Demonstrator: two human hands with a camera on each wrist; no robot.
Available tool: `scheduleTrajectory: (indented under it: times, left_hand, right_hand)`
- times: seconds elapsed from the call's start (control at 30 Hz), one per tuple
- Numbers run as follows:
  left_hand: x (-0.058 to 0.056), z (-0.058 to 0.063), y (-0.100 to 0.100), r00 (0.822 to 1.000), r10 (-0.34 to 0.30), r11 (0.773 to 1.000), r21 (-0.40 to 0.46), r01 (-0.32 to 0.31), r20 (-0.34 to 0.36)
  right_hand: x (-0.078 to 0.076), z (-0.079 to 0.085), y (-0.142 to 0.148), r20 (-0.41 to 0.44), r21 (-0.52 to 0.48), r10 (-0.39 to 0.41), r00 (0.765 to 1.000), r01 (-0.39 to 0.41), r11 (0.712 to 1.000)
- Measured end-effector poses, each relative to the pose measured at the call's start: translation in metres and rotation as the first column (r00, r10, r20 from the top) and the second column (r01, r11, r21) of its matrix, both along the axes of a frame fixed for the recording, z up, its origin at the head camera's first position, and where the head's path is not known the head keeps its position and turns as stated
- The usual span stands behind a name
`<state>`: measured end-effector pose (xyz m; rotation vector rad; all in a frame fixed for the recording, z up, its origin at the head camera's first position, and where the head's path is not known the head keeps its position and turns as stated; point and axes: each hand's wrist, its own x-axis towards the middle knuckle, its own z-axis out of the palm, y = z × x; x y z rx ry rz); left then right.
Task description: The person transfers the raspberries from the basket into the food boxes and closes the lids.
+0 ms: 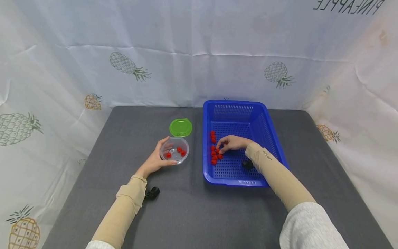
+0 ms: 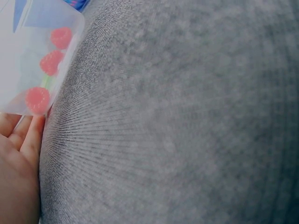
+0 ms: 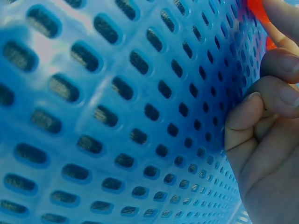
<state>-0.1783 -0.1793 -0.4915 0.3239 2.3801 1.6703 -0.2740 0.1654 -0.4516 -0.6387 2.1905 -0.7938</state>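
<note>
My left hand [image 1: 154, 160] grips a round clear plastic tub [image 1: 174, 161] from its left side, thumb and fingers spread around its wall. Inside the tub lie three red raspberries [image 2: 37, 100], seen through the wall in the left wrist view. My right hand [image 1: 234, 142] reaches into a blue perforated basket [image 1: 214, 180], with curled fingertips pinching a raspberry [image 3: 258, 9]. Several more raspberries [image 1: 214, 162] lie along the left side of the basket floor, right by those fingertips. Part of the pinched raspberry is hidden by the fingers.
Behind the tub, a green lid [image 1: 181, 127] lies flat on the dark grey table [image 1: 186, 214]. The basket's raised walls surround my right hand. A white curtain [image 1: 192, 76] with pineapple prints hangs around the back and sides of the table.
</note>
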Motion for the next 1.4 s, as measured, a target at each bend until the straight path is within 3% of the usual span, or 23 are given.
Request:
scheduleTrajectory:
  times: [0.37,0.7,1.17,1.4]
  left_hand:
    - [0.002,0.003,0.001,1.0,-0.008,1.0,0.001,0.008,0.007]
    - [0.012,0.026,0.007,1.0,-0.015,1.0,0.024,0.015,0.005]
    - [0.012,0.025,0.005,1.0,-0.017,0.999,0.048,0.016,0.018]
    - [0.012,0.025,0.006,1.0,-0.02,0.999,0.051,0.019,0.013]
  right_hand:
    - [0.0,0.006,0.002,0.021,-0.005,-0.059,0.998,0.059,0.998]
    - [-0.001,0.015,0.002,0.023,-0.05,-0.091,0.996,0.093,0.994]
    - [0.002,0.03,0.003,0.047,-0.189,-0.157,0.986,0.163,0.968]
    - [0.001,0.035,0.004,0.083,-0.284,-0.198,0.977,0.214,0.935]
